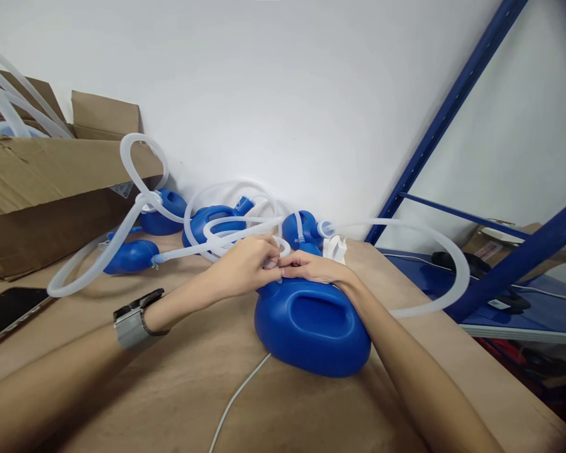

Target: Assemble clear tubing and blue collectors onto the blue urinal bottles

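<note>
A large blue plastic container (316, 327) with a recessed handle lies on the brown table (179, 384). At its neck, on the far side, my two hands meet. My left hand (252, 264) has its fingers curled round a whitish, translucent piece at the neck, partly hidden by the fingers. My right hand (311, 267) lies over the top of the container, its fingertips pressed together against the same spot. Just beyond my hands, clear ribbed tubing (226, 239) lies in loops.
More blue containers (214, 221) stand by the wall. A cardboard box (66, 170) with tubes is at left, near a dark phone-like device (9, 311). A white plug adapter (334, 249) lies behind. Blue shelving (434, 126) rises at right. A thin cable (236, 396) crosses the front.
</note>
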The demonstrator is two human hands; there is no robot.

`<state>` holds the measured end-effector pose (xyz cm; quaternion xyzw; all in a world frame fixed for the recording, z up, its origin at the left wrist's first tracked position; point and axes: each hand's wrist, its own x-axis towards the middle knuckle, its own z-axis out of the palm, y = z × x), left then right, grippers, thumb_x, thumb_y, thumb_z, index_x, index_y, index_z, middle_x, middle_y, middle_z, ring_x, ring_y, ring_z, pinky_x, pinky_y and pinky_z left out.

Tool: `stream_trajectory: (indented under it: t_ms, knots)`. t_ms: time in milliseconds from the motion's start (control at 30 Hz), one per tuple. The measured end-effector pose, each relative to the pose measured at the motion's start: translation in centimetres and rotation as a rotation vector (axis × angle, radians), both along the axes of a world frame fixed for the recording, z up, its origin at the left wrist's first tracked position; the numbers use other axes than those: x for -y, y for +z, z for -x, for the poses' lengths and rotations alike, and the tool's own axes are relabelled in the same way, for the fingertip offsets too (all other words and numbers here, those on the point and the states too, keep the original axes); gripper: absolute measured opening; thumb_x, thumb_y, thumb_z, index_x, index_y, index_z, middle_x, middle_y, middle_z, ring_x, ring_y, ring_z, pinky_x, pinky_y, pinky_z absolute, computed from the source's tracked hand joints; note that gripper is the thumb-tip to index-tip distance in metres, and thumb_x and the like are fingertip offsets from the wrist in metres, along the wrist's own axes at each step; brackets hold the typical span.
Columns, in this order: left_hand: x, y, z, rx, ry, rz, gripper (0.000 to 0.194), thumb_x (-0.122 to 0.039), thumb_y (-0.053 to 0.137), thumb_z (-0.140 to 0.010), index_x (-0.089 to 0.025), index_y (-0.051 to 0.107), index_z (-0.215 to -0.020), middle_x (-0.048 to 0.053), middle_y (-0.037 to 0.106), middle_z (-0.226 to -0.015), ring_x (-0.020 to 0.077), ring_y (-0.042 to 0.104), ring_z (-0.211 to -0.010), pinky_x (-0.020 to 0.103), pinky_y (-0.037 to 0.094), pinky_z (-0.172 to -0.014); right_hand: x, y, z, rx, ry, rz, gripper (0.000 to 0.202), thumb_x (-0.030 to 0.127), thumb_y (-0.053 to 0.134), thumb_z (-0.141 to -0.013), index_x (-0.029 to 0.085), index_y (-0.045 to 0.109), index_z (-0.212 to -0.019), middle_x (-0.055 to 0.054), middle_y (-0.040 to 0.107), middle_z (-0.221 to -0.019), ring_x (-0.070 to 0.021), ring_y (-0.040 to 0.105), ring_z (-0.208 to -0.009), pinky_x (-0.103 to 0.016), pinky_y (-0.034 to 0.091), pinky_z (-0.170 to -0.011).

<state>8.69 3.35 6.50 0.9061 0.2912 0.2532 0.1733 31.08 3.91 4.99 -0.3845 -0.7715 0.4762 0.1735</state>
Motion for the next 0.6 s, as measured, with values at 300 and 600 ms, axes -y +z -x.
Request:
stream_trajectory:
  t_ms: [300, 600]
  knots:
    - [0.2, 3.5, 4.6, -0.299, -0.081, -0.134, 0.055, -0.056, 0.062, -0.093, -0.029, 0.056, -0.141, 0.009, 0.054, -0.149, 0.0295, 0.055, -0.131, 0.038, 0.042, -0.108, 1.3, 1.4, 0.6, 0.234, -0.089, -0.129, 0.059, 0.060, 0.063, -0.091, 0.024, 0.068, -0.137, -0.006, 0.062, -0.142, -0.0296, 0.053, -0.136, -0.043, 0.036, -0.120]
    - [-2.7, 7.3, 14.9, -0.610, 0.412, 0.112, 0.064, -0.056, 0.079, -0.063, -0.027, 0.069, -0.120, 0.010, 0.070, -0.121, 0.0303, 0.067, -0.101, 0.033, 0.052, -0.080, 6.9, 8.3, -1.0, 0.758, -0.116, -0.049, 0.102, 0.068, 0.076, -0.077, 0.032, 0.036, -0.163, -0.009, 0.061, -0.145, -0.0370, 0.060, -0.129, -0.045, 0.049, -0.108]
